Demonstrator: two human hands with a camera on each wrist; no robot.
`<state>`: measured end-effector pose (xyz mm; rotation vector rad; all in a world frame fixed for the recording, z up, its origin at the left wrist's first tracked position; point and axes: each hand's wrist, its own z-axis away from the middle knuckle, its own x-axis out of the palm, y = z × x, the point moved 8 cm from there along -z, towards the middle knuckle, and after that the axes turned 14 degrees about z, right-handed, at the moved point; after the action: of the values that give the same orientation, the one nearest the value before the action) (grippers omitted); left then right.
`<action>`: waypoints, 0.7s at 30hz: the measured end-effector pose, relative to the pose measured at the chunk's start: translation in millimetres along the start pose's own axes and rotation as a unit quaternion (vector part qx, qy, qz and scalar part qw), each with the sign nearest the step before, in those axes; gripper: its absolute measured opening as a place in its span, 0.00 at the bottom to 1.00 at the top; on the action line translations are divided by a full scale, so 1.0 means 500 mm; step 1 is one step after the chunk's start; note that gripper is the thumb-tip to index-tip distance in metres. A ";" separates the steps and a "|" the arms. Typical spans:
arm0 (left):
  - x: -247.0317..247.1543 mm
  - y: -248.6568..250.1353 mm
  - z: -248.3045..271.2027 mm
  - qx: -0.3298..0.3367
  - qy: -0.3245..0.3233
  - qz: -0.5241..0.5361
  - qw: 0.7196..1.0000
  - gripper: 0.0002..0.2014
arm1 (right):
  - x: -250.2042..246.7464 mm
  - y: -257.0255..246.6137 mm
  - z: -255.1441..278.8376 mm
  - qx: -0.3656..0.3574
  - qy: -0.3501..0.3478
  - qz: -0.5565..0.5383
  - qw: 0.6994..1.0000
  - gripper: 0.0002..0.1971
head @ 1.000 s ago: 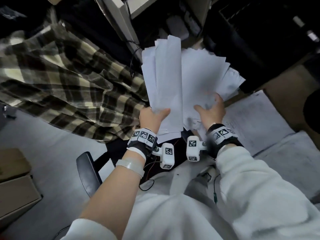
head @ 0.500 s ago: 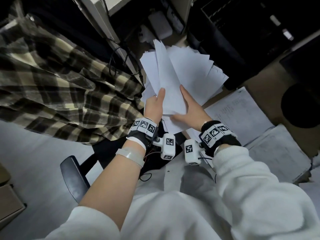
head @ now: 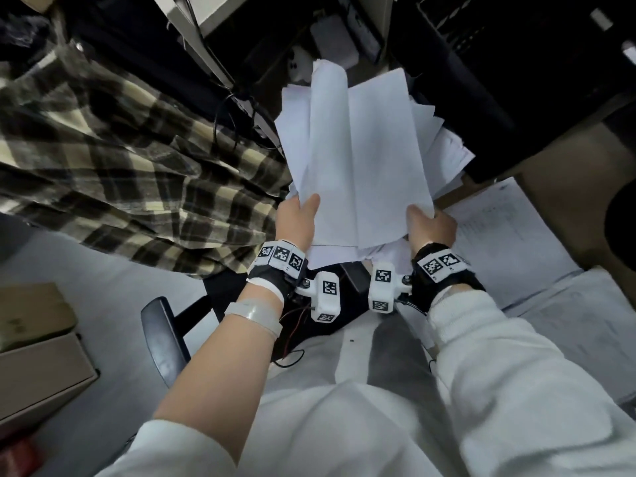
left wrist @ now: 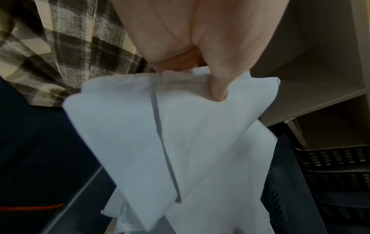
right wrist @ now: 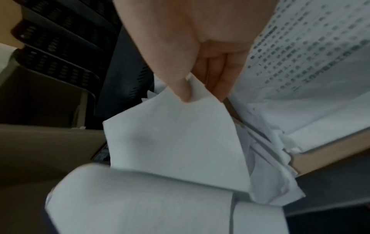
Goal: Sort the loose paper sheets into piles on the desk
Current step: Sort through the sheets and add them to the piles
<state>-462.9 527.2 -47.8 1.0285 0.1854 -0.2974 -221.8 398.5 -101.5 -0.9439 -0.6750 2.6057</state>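
Paper is the whole job right now: I have a fanned bundle of loose sheets [head: 358,160] held up in the air ahead of me, above the gap between the plaid cloth [head: 113,160] and the desk [head: 568,156], with none of it resting on a surface. My left hand [head: 297,220] grips the bundle's near left edge, thumb on top; my right hand [head: 430,225] pinches the near right corner of the top sheet. To do this step well, I judge I should peel only that top sheet away, keep the left grip firm so the fan does not slide apart, and carry the sheet over to the printed pages [head: 499,232] already lying on the desk at my right. From the head view I get the overall layout and both wrists. The right wrist view adds what the head view hides: thumb [right wrist: 180,88] above and fingers below a single corner, plus rows of print on the desk sheets. The left wrist view shows a dark crease running down the bundle and black mesh trays [left wrist: 336,163] beyond it.
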 end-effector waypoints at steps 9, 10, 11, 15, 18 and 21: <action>-0.032 0.013 -0.021 -0.007 0.016 0.009 1.000 0.12 | 0.088 0.008 0.033 0.041 -0.075 0.007 0.996 0.35; -0.030 0.012 -0.024 -0.006 0.012 0.009 1.000 0.11 | 0.066 -0.005 0.035 0.016 -0.026 0.042 0.999 0.36; -0.029 0.012 -0.024 -0.006 0.011 0.009 1.000 0.10 | 0.041 -0.021 0.040 -0.019 0.028 0.078 0.996 0.36; -0.013 0.013 -0.027 -0.011 -0.001 0.038 0.999 0.12 | 0.057 -0.107 0.086 -0.232 -0.070 0.072 0.967 0.38; 0.012 0.024 -0.017 -0.011 -0.035 0.072 0.997 0.18 | 0.113 -0.121 0.129 -0.280 -0.232 0.111 0.925 0.48; 0.030 0.032 0.000 -0.033 -0.059 0.098 0.993 0.18 | 0.123 -0.115 0.132 -0.295 -0.245 0.142 0.912 0.53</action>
<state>-443.3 532.6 -39.3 0.9531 -0.0131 -0.1708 -304.9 451.0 -59.5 -0.5337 -1.6363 2.9845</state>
